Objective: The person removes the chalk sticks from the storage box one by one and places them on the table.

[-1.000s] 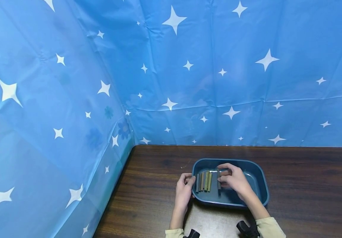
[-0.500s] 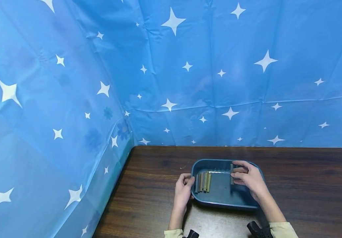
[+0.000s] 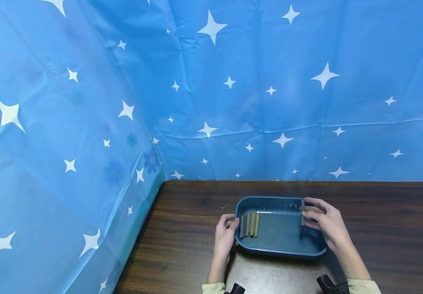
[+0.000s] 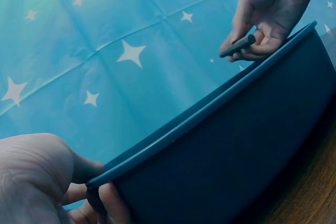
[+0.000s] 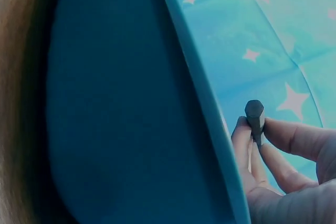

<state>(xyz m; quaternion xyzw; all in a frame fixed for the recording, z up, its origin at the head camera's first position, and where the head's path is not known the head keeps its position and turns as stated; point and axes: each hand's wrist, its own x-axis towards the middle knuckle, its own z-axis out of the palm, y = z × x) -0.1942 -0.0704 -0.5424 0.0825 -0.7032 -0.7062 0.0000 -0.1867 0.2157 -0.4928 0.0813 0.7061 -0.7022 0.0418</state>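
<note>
Shifted rightward since earlier, the right hand [image 3: 329, 224] I watch pinches a grey hexagonal stick [image 3: 302, 213] over the blue rounded-rectangular tray [image 3: 279, 232], which the left hand [image 3: 224, 237] grips at left

The person's right hand [image 3: 330, 224], with a dark stick [image 3: 302, 212] pinched in it, has moved rightward over the blue tray [image 3: 277, 241]. A second ago the stick was just left of the tray's middle, near the row of sticks [image 3: 250, 225]; now it is near the far right corner, well apart from that row.
</note>
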